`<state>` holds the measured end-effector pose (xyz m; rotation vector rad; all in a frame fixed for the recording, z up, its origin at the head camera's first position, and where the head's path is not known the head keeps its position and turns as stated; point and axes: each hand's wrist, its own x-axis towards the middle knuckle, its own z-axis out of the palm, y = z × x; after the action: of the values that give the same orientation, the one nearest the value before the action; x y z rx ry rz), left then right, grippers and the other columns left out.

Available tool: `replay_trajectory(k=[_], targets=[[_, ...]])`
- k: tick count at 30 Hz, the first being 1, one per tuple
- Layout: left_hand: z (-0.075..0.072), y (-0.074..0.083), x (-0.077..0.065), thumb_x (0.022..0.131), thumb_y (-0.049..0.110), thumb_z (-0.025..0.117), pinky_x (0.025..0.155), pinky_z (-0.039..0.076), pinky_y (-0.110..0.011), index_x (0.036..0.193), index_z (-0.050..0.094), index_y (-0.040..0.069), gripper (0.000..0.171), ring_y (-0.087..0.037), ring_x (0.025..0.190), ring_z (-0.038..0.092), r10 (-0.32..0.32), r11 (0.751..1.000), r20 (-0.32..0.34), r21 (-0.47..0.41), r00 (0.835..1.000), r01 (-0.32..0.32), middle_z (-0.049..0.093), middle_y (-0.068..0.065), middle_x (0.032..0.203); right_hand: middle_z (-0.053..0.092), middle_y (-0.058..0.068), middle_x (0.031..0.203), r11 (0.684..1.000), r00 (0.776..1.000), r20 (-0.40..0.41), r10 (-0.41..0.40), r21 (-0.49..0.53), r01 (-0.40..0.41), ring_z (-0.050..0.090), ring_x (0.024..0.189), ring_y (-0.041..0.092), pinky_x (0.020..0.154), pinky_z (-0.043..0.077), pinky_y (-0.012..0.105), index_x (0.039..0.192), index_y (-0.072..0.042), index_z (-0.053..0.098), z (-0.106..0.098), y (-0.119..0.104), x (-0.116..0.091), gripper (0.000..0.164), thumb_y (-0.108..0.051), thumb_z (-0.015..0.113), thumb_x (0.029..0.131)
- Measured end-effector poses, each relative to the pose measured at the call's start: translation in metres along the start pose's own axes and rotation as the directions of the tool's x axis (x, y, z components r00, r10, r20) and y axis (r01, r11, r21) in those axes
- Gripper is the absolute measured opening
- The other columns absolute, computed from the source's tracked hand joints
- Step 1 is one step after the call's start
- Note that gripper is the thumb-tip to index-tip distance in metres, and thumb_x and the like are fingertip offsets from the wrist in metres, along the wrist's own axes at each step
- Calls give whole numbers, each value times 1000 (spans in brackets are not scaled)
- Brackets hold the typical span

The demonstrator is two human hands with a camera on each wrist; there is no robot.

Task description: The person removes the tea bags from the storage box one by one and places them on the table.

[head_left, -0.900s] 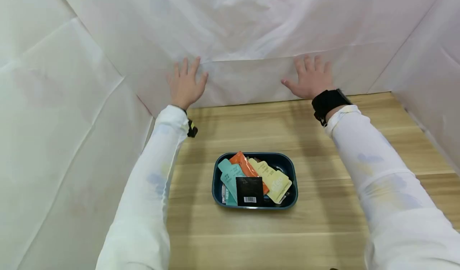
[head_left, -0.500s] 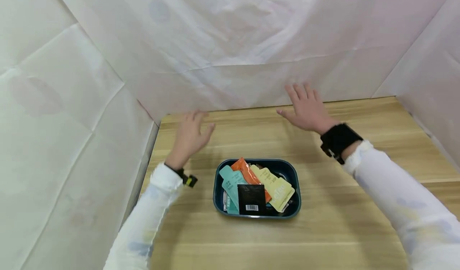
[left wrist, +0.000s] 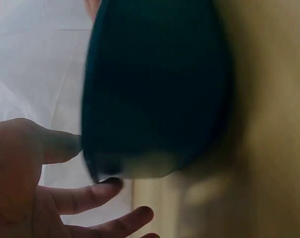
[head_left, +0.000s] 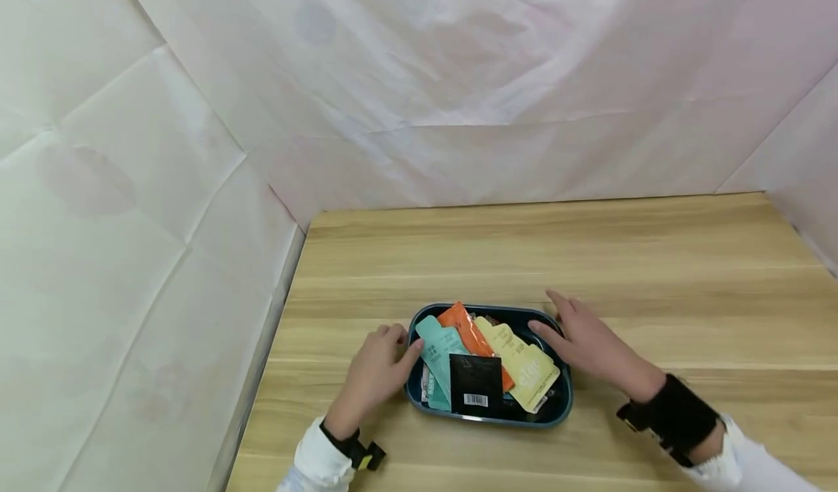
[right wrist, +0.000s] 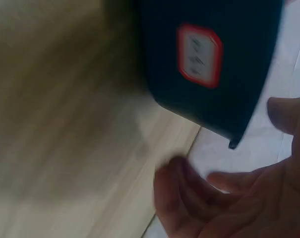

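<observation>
A dark blue rectangular tray (head_left: 484, 421) stands on the wooden table, filled with flat packets. On top lie a black sachet (head_left: 476, 383), teal sachets (head_left: 441, 343), an orange sachet (head_left: 468, 332) and a yellow sachet (head_left: 524, 364). My left hand (head_left: 376, 368) is at the tray's left end, thumb beside the rim and fingers spread in the left wrist view; whether it touches is unclear. Near the right end is my right hand (head_left: 592, 343), its thumb apart from the rim (right wrist: 251, 116) and its fingers loosely bent in the right wrist view.
White cloth walls enclose the table, with a back wall (head_left: 471, 157) and a left wall (head_left: 131, 259). Bare wooden tabletop (head_left: 524, 252) lies behind the tray. A red-edged label (right wrist: 199, 55) is stuck on the tray's right end.
Both hands have come down and back from in front of the back wall to the two ends of the tray. The head view has shifted slightly; the packets keep their arrangement.
</observation>
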<state>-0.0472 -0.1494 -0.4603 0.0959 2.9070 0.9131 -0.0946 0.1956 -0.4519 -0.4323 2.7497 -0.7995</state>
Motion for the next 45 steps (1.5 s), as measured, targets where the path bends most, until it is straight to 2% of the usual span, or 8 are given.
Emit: replay_trajectory(k=[8,12,15,21,24,30,40,45], targets=[[18,-5,-24,99,24,56,61,37,-25,71,44,17,31,-15,76,45,24,987,-14,-160,1000,-26,49,0,85,46,2,60,983,996,28,90,156,-93,47,45,12,42,40,25,92,-2,50,21,-2,-34,16,-15,48,101],[8,2,-33,101,24,52,77,48,-29,85,46,13,20,-16,97,56,-6,913,18,-409,1000,13,54,-5,111,47,2,59,975,996,19,90,204,-92,49,41,15,40,42,27,92,-4,50,11,-11,-39,15,-13,45,102],[-1,9,-36,103,35,47,98,45,-41,119,44,13,27,-24,119,52,-41,763,145,-634,989,124,48,-11,134,46,1,55,971,997,35,62,231,-68,49,38,16,38,42,28,94,-5,50,-1,-21,-43,18,-18,44,104],[-5,10,-33,101,40,43,117,17,-40,155,7,23,68,-25,142,16,-8,290,361,-892,932,348,12,-8,160,50,-2,58,986,999,-25,-48,158,51,50,44,12,43,42,26,98,-6,57,-20,-36,-37,27,-31,48,103],[-4,9,-28,101,33,46,112,28,-28,155,12,23,64,-22,140,22,-9,198,325,-926,946,320,19,-5,158,63,6,88,989,971,-192,-140,15,145,60,74,19,60,50,34,118,-3,59,-28,-46,-33,34,-30,58,99],[-12,13,-13,99,32,48,105,36,-22,153,17,26,63,-21,136,27,-27,179,268,-947,963,268,25,-5,154,59,11,120,905,838,-347,-420,-229,359,47,114,31,91,44,49,127,-5,60,-30,-85,-23,48,-25,74,86],[-22,33,28,98,33,53,97,46,-26,148,28,25,57,-18,120,45,-13,212,211,-955,977,209,41,-8,139,59,8,119,909,878,-265,-397,-243,338,49,110,26,87,49,43,104,-11,65,-8,-112,-7,37,-31,82,79],[-30,39,41,98,31,50,94,49,-27,147,28,24,54,-18,116,47,14,211,187,-961,982,180,42,-8,136,54,9,131,916,836,-377,-398,-114,385,46,122,28,89,48,45,99,-13,61,-15,-109,-6,33,-27,83,78]])
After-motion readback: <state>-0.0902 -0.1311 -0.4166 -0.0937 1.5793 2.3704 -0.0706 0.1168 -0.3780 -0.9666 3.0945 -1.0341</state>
